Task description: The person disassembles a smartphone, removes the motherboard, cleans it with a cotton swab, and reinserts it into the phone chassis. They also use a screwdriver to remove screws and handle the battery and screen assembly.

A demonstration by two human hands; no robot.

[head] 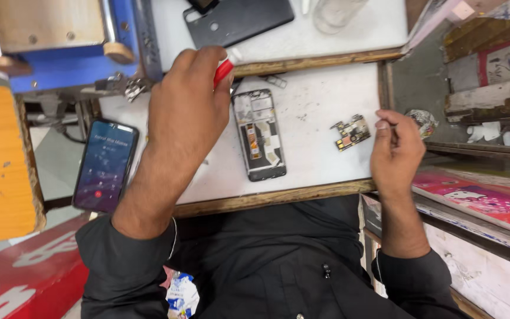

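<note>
Right of the left hand [187, 103], opened phone [259, 134]

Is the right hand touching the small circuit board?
Apart. The head view shows bare white tabletop between the circuit board and the right hand, whose fingertips stop just right of it.

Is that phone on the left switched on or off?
On. The phone has a lit screen showing round call buttons, one of them red.
</note>
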